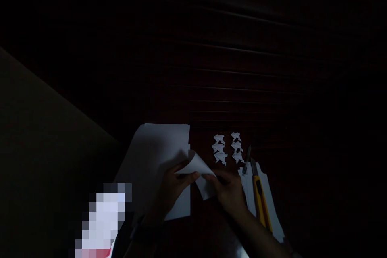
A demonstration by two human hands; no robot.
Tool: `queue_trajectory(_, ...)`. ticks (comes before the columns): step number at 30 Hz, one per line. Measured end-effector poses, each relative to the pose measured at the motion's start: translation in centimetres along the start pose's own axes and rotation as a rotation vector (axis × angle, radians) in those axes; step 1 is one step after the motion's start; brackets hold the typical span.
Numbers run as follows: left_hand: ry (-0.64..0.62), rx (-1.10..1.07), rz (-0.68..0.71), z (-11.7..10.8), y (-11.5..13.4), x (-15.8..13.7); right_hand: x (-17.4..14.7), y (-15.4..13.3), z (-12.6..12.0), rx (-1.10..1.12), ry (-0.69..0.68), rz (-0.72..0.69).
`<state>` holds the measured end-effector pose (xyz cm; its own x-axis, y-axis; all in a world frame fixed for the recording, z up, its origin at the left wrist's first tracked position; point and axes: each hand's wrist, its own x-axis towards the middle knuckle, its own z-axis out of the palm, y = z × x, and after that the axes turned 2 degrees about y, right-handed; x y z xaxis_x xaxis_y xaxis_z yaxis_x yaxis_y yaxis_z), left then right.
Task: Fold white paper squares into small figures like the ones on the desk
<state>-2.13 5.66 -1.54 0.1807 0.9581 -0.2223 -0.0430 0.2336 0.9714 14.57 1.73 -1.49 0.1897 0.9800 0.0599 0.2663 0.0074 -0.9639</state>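
A small sheet of white paper [193, 164] is held between both hands, its upper part curled over in a bend and a lower corner hanging down. My left hand [176, 183] grips the paper's left side, thumb pressed along the near edge of the bend. On the right side my right hand [226, 187] pinches the paper's corner between thumb and fingers. Beneath and beside the left hand lies a stack of larger white sheets [157, 145]. The scene is dim, so the finer creases cannot be made out.
Several small folded paper figures [219, 149] stand in two columns beyond the right hand. A yellow box cutter [260, 197] and a pen [248, 155] rest on cut paper strips [272, 205] at the right. A blurred bright patch [102, 217] is at lower left.
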Motion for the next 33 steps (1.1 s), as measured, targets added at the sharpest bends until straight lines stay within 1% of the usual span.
queue_trajectory(2, 0.057, 0.003, 0.006, 0.2, -0.1, 0.1, -0.1, -0.1, 0.0, -0.007, -0.011, -0.026)
queue_trajectory(6, 0.176, 0.072, -0.002, 0.1, -0.5, 0.4, -0.2, -0.2, 0.2, -0.016, -0.005, -0.035)
queue_trajectory(9, 0.195, 0.139, -0.021, -0.1, -0.8, 0.6, -0.2, -0.2, 0.3, -0.03, -0.008, -0.07)
queue_trajectory(13, 0.187, 0.174, -0.019, -0.3, -1.4, 0.7, -0.4, -0.2, 0.4, -0.067, 0.001, -0.107)
queue_trajectory(17, 0.195, 0.209, -0.018, -0.3, -1.5, 0.7, -0.6, 0.0, 0.5, -0.1, 0.056, -0.071)
queue_trajectory(19, 0.206, 0.212, -0.015, -0.3, -1.4, 0.7, -0.7, 0.2, 0.6, -0.102, 0.063, -0.041)
queue_trajectory(24, 0.204, 0.204, 0.007, -0.2, -1.4, 0.8, -0.6, 0.2, 0.7, -0.08, 0.026, 0.026)
queue_trajectory(26, 0.226, 0.201, 0.018, -0.1, -1.3, 0.8, -0.5, 0.1, 0.7, -0.077, 0.021, 0.049)
queue_trajectory(29, 0.27, 0.2, -0.011, 0.0, -1.1, 0.7, -0.5, 0.1, 0.8, -0.057, 0.005, 0.085)
queue_trajectory(33, 0.307, 0.189, -0.024, 0.0, -1.1, 0.7, -0.6, 0.3, 0.8, -0.003, -0.072, 0.098)
